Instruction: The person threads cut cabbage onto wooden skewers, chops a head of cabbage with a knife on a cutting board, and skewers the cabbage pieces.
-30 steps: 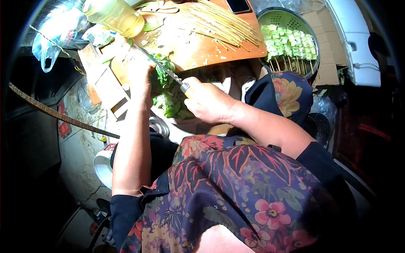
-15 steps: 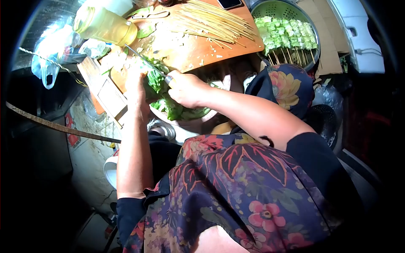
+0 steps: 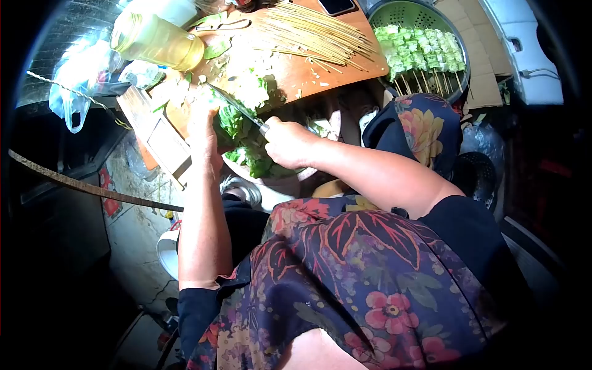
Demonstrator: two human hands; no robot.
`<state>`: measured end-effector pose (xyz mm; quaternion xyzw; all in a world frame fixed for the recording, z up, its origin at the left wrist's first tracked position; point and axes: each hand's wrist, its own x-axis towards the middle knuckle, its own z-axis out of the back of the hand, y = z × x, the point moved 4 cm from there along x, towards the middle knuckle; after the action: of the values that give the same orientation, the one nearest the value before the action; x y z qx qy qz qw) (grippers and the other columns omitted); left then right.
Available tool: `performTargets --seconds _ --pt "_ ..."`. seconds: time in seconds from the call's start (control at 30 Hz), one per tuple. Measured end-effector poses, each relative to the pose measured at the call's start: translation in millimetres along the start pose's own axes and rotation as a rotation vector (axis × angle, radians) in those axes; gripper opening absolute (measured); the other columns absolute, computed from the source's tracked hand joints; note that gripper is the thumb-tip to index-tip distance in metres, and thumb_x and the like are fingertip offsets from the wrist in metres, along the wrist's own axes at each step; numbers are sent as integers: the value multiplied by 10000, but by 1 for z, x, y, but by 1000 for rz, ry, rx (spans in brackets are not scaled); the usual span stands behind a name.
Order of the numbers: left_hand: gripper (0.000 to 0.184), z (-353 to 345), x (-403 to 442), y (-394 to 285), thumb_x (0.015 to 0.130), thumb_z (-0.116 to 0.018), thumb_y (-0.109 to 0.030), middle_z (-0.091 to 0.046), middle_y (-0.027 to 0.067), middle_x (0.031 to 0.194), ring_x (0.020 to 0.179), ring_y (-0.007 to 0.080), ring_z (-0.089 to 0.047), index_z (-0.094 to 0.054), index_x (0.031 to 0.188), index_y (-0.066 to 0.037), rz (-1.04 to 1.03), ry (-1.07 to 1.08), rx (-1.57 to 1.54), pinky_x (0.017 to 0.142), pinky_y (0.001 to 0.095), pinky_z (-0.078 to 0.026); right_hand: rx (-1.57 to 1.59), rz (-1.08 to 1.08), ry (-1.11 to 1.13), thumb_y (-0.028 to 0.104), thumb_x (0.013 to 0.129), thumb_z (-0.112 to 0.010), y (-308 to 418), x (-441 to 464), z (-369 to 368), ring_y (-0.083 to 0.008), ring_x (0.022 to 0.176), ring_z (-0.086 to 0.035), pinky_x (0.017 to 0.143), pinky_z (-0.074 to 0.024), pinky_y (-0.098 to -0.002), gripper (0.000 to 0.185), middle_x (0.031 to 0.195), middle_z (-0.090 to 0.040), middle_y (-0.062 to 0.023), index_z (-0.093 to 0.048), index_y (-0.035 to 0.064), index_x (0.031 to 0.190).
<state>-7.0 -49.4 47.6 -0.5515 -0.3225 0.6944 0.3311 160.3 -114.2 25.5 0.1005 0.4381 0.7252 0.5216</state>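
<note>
Evidently, in the head view, the right hand (image 3: 290, 143) is closed on a knife (image 3: 239, 107), the left hand (image 3: 203, 126) on leafy greens (image 3: 233, 124) above a basin (image 3: 288, 184). Keeping left fingertips off the blade should help. Beyond, skewers (image 3: 314, 34) litter the bench (image 3: 287, 77); a colander (image 3: 404, 15) sits right; the room's edges are dark.

Bench (image 3: 287, 71) is orange-brown wood, rounded at one corner. On it: loose skewers (image 3: 317, 34), mostly aligned, phone (image 3: 337, 5) just beside them, jar (image 3: 161, 42) (yellowish liquid inside), looped tool (image 3: 213, 29), green leaf (image 3: 216, 48) near the jar, pale scraps (image 3: 324, 84) scattered about.
</note>
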Motion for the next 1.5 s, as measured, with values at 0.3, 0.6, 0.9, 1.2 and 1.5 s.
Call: performTargets --seconds 0.3,0.6,0.9,1.2,1.5 --pt "672 14 -5 -1 755 -552 -531 -563 113 1196 1034 291 -582 -464 1311 -164 186 128 -167 809 537 -465 188 -188 -63 196 854 -524 0 -20 9 -417 828 -610 749 -483 -472 349 845 -605 -257 -408 -14 1107" --pt "615 72 43 30 700 -567 -465 -563 145 1180 1047 361 -540 -530 1214 -129 251 -36 -457 862 653 -359 167 -239 33 220 878 -471 21 -68 39 -374 938 -579 841 -472 -414 315 1024 -551 -233 -543 -18 1072" --pt "500 67 31 26 797 -674 -419 -638 93 1075 928 247 -639 -555 1182 -123 129 134 -321 797 528 -493 -72 -294 -126 221 823 -562 5 -69 60 -416 829 -610 735 -487 -466 383 857 -622 -249 -470 79 1166" --pt "366 65 24 14 764 -700 -122 -661 91 945 893 194 -636 -607 1099 -6 73 122 -454 776 321 -526 96 -311 209 276 796 -623 13 -116 56 -362 903 -630 794 -488 -402 416 947 -640 -237 -558 51 1141" --pt "366 47 -14 -32 750 -667 -113 -639 65 1001 906 196 -624 -585 1099 -42 -341 291 -566 800 343 -514 -150 -142 -225 214 798 -519 12 -90 78 -409 795 -625 744 -496 -480 426 853 -637 -235 -470 39 1183"
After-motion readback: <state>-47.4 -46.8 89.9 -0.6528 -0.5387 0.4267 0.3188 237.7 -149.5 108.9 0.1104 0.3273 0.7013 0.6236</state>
